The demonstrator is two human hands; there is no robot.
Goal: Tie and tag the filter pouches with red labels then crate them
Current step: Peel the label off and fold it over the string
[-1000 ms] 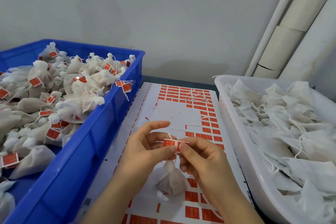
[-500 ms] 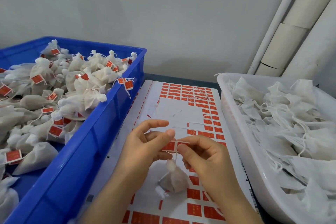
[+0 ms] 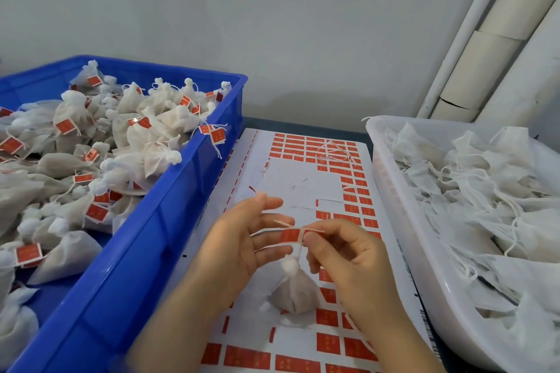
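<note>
- Pressing the label (image 3: 290, 235) squarely over the string (image 3: 300, 251) matters; the right hand (image 3: 348, 254) pinches both.
- Left hand (image 3: 242, 239), fingers spread, seemingly backs the label.
- Keep pouch (image 3: 295, 294) steady.

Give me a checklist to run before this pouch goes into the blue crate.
1. Pouch tied: ok. The pouch is cinched shut at its neck.
2. Label on: ok. The red label sits on the string above the pouch.
3. Label folded fully shut: cannot tell. The right hand covers its right end.
4. Grip: ok. The right hand pinches the red label, and the left hand backs it with straight fingers.
5. Room in the blue crate: ok. Bare floor shows at its near end.
</note>
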